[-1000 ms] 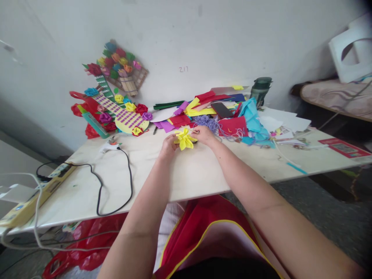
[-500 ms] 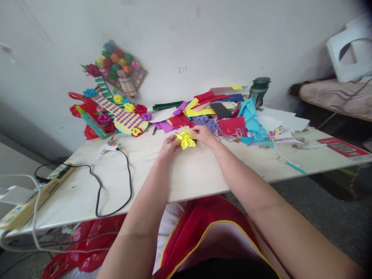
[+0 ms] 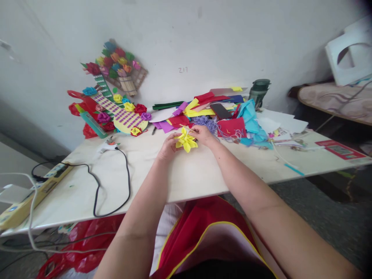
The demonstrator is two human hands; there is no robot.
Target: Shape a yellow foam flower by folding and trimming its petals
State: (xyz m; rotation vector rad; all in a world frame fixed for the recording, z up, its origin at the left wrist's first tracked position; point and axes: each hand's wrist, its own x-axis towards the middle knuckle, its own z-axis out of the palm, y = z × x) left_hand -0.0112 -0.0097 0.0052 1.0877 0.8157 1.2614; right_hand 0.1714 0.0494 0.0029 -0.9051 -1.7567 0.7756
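Note:
A yellow paper flower [image 3: 186, 141] with pointed petals is between my two hands, above the table's middle. My left hand [image 3: 169, 147] grips it from the left, fingers closed at its edge. In my right hand [image 3: 202, 134], a thin wooden stick [image 3: 186, 127] is pinched between thumb and fingers, its free end pointing up and left over the flower. Something small and dark shows at the flower's right edge, too small to make out.
A white glue gun [image 3: 108, 145] with a black cord lies left, near a yellow power strip [image 3: 48, 186]. Behind are a paper-flower guitar [image 3: 128, 121], a green bottle [image 3: 92, 123], a heap of coloured paper [image 3: 200, 110], a phone [image 3: 221, 111] and a dark green cup [image 3: 259, 92].
The stick in my right hand has swung out and now shows plainly above the flower. The flower has turned a little, with its petals spread wider.

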